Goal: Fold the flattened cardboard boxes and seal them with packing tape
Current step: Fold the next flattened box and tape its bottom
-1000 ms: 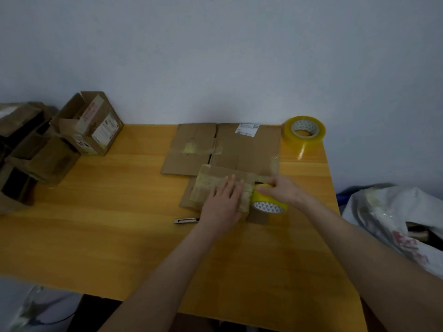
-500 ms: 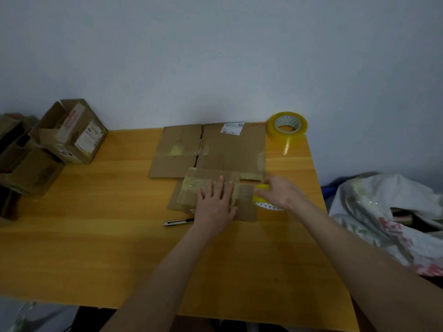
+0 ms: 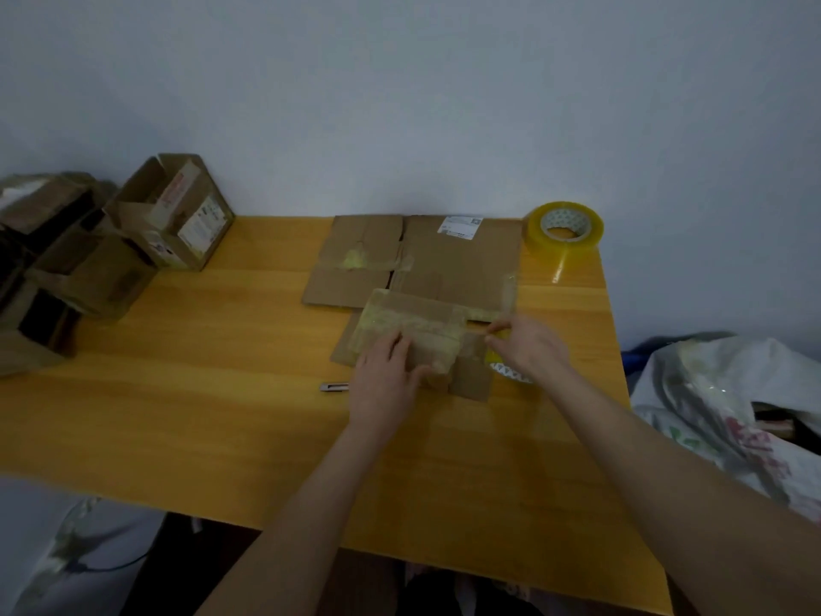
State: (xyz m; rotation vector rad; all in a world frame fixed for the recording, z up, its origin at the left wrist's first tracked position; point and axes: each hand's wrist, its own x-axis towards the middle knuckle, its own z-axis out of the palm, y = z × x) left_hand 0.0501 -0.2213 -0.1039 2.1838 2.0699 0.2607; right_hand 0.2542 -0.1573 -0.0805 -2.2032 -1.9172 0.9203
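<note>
Far left, 9 o'clock: a heap of folded boxes crowds the table's left edge. One open-topped box with labels sits at 10 o'clock, close to the wall.
Table: yellow wood, with bare surface between the heap and the work at centre, and more toward 6 o'clock.
Knife: lies flat at 9 o'clock of the left hand (its right end is hidden behind that hand).
Left hand: palm down on the small box, fingers loosely bent on its top, thumb along the near edge; it presses and grips nothing.
Small box: table centre, its far edge overlapping the flattened cardboard at 12 o'clock.
Right hand: at 3 o'clock of the small box, curled over the tape roll, fingertips at the box's right end.
Spare roll: 1 o'clock corner, by the wall.
Right edge: a crumpled bag lies just past the table at 3 o'clock.
</note>
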